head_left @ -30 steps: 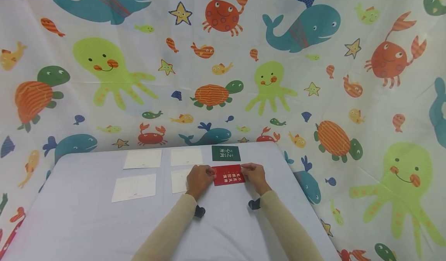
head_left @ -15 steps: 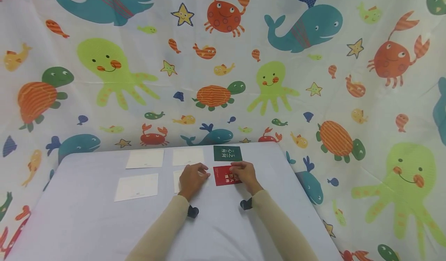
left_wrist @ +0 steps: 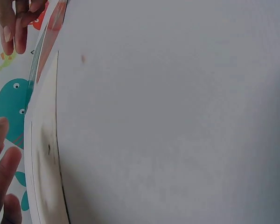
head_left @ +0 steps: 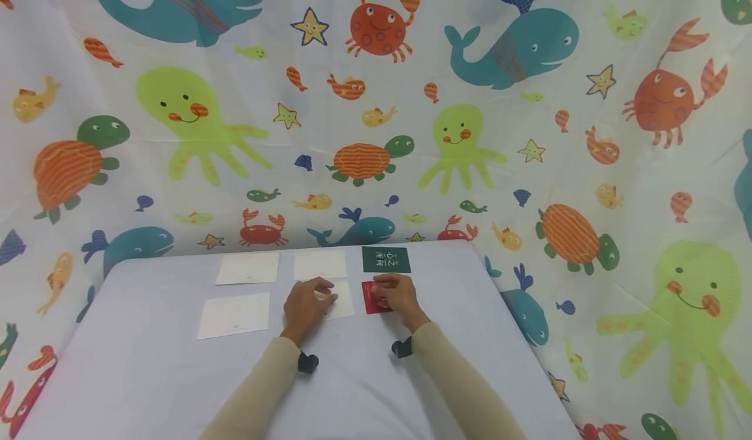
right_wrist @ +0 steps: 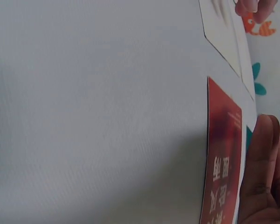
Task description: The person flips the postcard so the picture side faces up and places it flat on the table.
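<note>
The red printed card [head_left: 369, 300] lies nine-to-three o'clock beneath nearer right hand [head_left: 399, 296]; its fingers, like left hand's [head_left: 305, 304], are relaxed, empty.

In the head view, soft, fairly even light was spread over the patterned backdrop [head_left: 405, 110] and the pale surface [head_left: 141, 375], with only faint shadows; fine print on the white cards [head_left: 233, 316] was left illegible. The wrist views were dimmer and greyer, with straight edges visibly bowed. The left one was darkened along its right side, with a soft shadow cast at lower left. In the right one, a broad shadow was thrown at lower centre, left of the red card [right_wrist: 224, 140], whose lettering was slightly softened.
</note>
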The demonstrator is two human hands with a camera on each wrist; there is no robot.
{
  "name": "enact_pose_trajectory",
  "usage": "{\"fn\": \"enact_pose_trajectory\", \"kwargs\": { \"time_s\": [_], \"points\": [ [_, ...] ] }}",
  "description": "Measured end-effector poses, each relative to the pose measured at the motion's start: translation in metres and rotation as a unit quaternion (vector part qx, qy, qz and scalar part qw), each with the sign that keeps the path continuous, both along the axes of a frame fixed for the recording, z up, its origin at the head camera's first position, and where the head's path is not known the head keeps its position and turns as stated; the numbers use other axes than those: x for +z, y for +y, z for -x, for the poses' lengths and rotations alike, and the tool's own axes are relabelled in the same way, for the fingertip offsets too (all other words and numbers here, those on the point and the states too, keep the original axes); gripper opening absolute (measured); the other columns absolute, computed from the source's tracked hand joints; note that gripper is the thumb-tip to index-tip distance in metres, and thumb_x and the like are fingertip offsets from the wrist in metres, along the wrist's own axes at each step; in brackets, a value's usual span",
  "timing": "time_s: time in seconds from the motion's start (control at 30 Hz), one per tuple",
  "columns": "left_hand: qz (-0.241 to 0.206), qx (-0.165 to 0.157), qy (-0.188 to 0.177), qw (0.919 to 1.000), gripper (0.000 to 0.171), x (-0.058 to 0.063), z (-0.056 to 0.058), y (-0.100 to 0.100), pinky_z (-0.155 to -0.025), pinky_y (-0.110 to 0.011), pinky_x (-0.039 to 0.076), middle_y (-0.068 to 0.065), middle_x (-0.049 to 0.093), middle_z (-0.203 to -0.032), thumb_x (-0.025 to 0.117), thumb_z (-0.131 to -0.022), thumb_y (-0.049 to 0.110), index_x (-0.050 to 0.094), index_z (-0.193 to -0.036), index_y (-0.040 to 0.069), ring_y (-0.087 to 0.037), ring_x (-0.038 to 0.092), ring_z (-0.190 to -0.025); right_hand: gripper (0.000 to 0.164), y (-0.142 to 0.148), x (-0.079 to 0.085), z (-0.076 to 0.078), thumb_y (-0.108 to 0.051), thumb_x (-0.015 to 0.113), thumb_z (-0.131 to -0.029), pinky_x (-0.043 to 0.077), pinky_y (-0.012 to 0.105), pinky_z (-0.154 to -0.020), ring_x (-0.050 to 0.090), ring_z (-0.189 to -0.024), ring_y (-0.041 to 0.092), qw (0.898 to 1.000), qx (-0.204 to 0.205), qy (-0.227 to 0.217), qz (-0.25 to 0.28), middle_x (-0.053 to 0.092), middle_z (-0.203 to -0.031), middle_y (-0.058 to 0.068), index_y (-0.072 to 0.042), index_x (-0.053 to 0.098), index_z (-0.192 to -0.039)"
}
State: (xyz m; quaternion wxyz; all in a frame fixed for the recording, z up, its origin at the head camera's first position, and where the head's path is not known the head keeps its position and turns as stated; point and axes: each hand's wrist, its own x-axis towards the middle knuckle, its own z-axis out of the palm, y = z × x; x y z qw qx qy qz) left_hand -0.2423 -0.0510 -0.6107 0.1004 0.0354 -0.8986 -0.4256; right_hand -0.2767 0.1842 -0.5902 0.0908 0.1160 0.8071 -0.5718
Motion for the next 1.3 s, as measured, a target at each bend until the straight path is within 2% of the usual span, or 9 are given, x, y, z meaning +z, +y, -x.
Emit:
{"fn": "enact_pose_trajectory", "kwargs": {
  "time_s": [0.2,0.3,0.67,0.8,1.1,1.3],
  "points": [
    [0.017,0.016,0.004,0.9997,0.021,0.000,-0.007,-0.016,-0.089,-0.047,0.050,-0.002,0.082,-0.100,0.084,-0.088,0.025,0.080,-0.108,0.020,-0.028,0.066,-0.105,0.025,-0.010,-0.003,-0.003,-0.021,0.084,-0.093,0.065,0.030,-0.075,0.076,-0.090,0.019,1.000,0.005,-0.004,0.013,0.081,-0.110,0.004,-0.018,0.079,-0.117],
    [0.019,0.021,0.008,0.9996,0.021,0.000,-0.011,-0.022,-0.087,-0.047,0.049,-0.003,0.082,-0.100,0.084,-0.088,0.024,0.079,-0.108,0.019,-0.029,0.066,-0.104,0.024,-0.014,-0.006,-0.004,-0.020,0.084,-0.092,0.064,0.030,-0.073,0.076,-0.087,0.018,1.000,0.010,0.000,0.018,0.081,-0.107,0.005,-0.017,0.079,-0.115],
    [0.022,0.045,-0.008,0.9987,0.025,-0.003,-0.022,-0.052,-0.097,-0.055,0.049,-0.009,0.081,-0.109,0.081,-0.092,0.022,0.078,-0.116,0.016,-0.034,0.065,-0.115,0.023,-0.032,-0.006,-0.012,-0.021,0.082,-0.094,0.064,0.028,-0.073,0.078,-0.083,0.017,1.000,0.022,0.001,0.011,0.081,-0.107,0.000,-0.018,0.079,-0.117],
    [0.027,0.055,-0.010,0.9981,0.026,-0.003,-0.025,-0.061,-0.097,-0.056,0.048,-0.010,0.081,-0.110,0.081,-0.092,0.020,0.078,-0.116,0.015,-0.035,0.064,-0.115,0.025,-0.035,-0.005,-0.014,-0.021,0.082,-0.094,0.063,0.027,-0.073,0.078,-0.083,0.017,1.000,0.024,-0.006,0.008,0.081,-0.107,0.000,-0.017,0.079,-0.119],
    [0.042,0.047,-0.014,0.9979,0.031,-0.010,-0.024,-0.066,-0.088,-0.050,0.047,-0.009,0.082,-0.109,0.087,-0.085,0.016,0.078,-0.114,0.015,-0.033,0.064,-0.107,0.023,-0.042,-0.010,-0.014,-0.019,0.082,-0.094,0.062,0.026,-0.070,0.078,-0.079,0.019,0.999,0.021,-0.018,0.024,0.082,-0.102,0.002,-0.014,0.079,-0.116],
    [0.049,0.048,-0.017,0.9975,0.031,-0.013,-0.025,-0.064,-0.084,-0.041,0.042,-0.008,0.082,-0.110,0.088,-0.084,0.014,0.078,-0.114,0.015,-0.029,0.061,-0.101,0.022,-0.048,-0.011,-0.016,-0.020,0.083,-0.094,0.061,0.024,-0.068,0.078,-0.078,0.018,0.999,0.023,-0.025,0.031,0.082,-0.101,0.002,-0.015,0.080,-0.114]
  ]
}}
